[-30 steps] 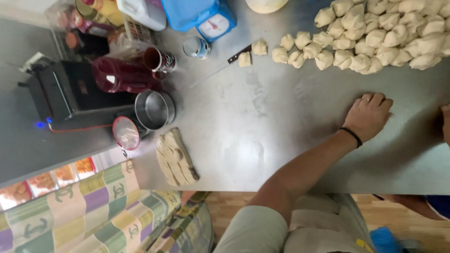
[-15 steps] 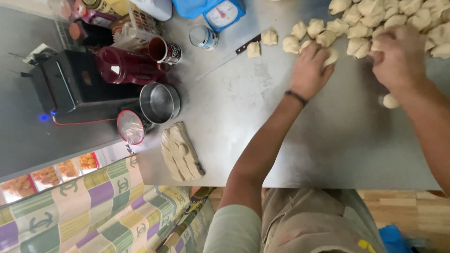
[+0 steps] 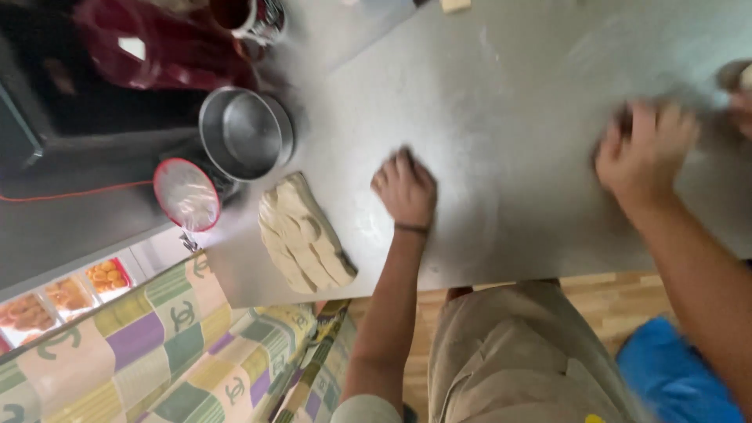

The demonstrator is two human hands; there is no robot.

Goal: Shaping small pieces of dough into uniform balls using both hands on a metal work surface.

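Observation:
My left hand [image 3: 405, 188] rests palm down on the steel table [image 3: 509, 70], fingers together and cupped; whatever lies beneath it is hidden. It sits just right of a stack of flattened dough pieces [image 3: 301, 235] near the table's front edge. Farther right, my right hand [image 3: 644, 153] is also palm down on the table, fingers spread and blurred by motion. I cannot tell whether anything is under it.
A round metal pan [image 3: 243, 133] and a red-rimmed lid [image 3: 186, 194] stand left of the dough stack. A dark red jug [image 3: 157, 47] and a metal cup [image 3: 254, 16] are behind them. Something blurred, perhaps another person's hand [image 3: 738, 90], shows at the right edge.
Both my hands have pulled back from the heap of dough pieces at the far side to the near part of the table. The view has moved closer; the heap is out of frame.

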